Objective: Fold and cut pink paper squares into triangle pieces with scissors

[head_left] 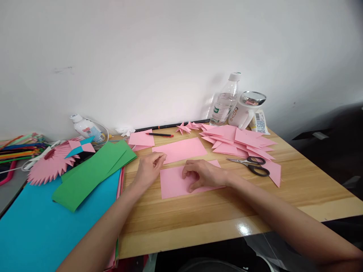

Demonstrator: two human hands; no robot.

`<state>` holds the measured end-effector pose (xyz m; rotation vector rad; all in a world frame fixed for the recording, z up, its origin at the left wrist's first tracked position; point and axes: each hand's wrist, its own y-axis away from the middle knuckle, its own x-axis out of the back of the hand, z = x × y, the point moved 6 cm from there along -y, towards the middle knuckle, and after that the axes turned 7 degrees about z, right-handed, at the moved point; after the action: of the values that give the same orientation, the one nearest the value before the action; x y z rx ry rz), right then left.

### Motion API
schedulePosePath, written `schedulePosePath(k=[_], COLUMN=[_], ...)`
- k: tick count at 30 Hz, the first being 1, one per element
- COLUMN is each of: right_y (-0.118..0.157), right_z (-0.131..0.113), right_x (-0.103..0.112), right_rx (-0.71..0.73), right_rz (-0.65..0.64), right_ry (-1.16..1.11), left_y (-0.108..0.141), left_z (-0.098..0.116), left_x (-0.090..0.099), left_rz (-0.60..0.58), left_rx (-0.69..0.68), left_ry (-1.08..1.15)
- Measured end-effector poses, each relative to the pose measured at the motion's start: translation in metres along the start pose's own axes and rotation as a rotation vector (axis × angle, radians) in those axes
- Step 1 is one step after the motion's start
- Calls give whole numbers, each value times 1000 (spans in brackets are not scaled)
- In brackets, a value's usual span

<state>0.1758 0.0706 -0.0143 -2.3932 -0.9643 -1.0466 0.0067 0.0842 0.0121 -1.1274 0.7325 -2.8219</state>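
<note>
Two pink paper rectangles lie on the wooden table, one behind the other. My right hand [202,174] rests over the nearer rectangle [172,183], its fingers curved with a gap between thumb and fingers and nothing between them. At the left end of the farther rectangle [188,149] is my left hand [150,168], its thumb and fingertips drawn together; whether they pinch the paper's edge is too small to tell. Black-handled scissors [252,163] lie to the right, beside a pile of folded pink pieces [235,139].
Green sheets [90,173] lie over blue paper [56,223] at left, near a pink pleated piece [51,162]. Along the wall stand a water bottle [225,102], a white mug [244,111] and a white bottle [87,128]. A pen [160,135] lies behind the rectangles.
</note>
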Motion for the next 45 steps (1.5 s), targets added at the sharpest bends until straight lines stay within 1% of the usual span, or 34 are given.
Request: schedulePosePath(k=[4,8,11,17,19,22,24,26,28,32,35,37,40,42,45], right_y=[3,4,4,4,4,4,5,5,5,5,5,6,7,8,7], right_z=[9,14,14,13,12,12,12,13,12,12,12,12,10,8,5], right_x=[-3,-6,-6,-4,-4,-3,-2,-2,-1,-1,-1,0,2,2,2], right_rx=[0,17,3,-14,-10,-22,-52,-83,-97,-96,-99,-87,-68,-52,-29], right_rz=[45,53,65,76,72,74,80,84,81,76,82,84,70,42,21], right_ry=[-108,-207,-244,-234,-222,-216,-237,-254,-251,-259,-277,-297,-313,-338,-401], left_y=[-1,-1,-1,-3,-2,3,6,9,10,12,18,21,22,23,23], left_z=[-13,-17,-14,-7,-5,-1,4,9,14,20,19,17,17,18,20], left_x=[-1,-4,-4,1,-3,-12,-16,-20,-22,-26,-34,-37,-38,-39,-40], left_rz=[-77,-148,-193,-185,-247,-355,-407,-464,-502,-512,-542,-523,-484,-497,-531], left_rx=[161,253,278,265,291,362,383,379,354,263,276,281,252,230,187], left_ry=[-17,-22,-49,-100,-17,197,326,432,478,446,456,452,376,315,279])
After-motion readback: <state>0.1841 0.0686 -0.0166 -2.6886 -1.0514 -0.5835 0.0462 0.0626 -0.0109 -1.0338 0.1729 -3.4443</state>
